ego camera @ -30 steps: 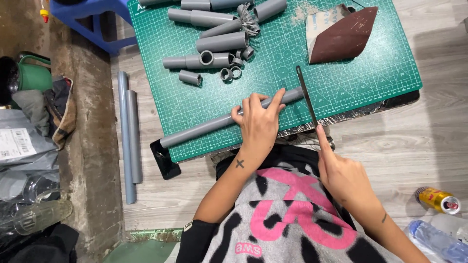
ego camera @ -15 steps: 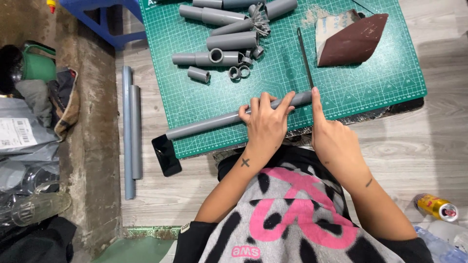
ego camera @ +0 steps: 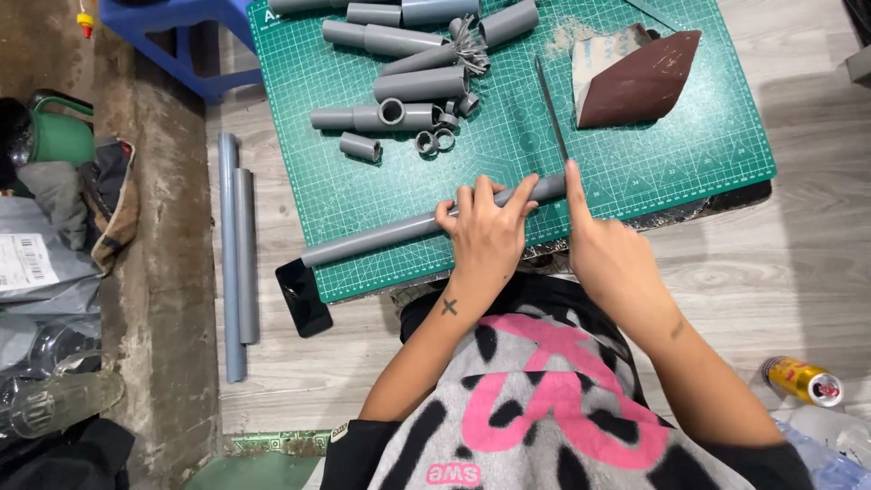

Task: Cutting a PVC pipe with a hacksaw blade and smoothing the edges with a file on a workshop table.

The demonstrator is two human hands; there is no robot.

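Head view: my left hand (ego camera: 490, 231) is clamped down on the long grey pipe (ego camera: 381, 236), fingers spread over it near its right end, pinning it to the green cutting mat (ego camera: 635, 172). The pipe lies slanted along the mat's near edge, left end lower. My right hand (ego camera: 610, 259) is closed around a thin saw blade (ego camera: 551, 109), index finger stretched along it; the blade meets the pipe's right end, just beside my left fingertips, and points away from me across the mat. Farther up the mat: a cluster of short grey pipe pieces and fittings (ego camera: 408, 86), a few cut rings (ego camera: 435, 139), a folded sheet of brown sandpaper (ego camera: 640, 77). Off the mat's left corner, a dark phone (ego camera: 303, 297) on the wooden floor. Two more long grey pipes (ego camera: 236, 254) lie well left. A drink can (ego camera: 802, 380) sits at lower right.
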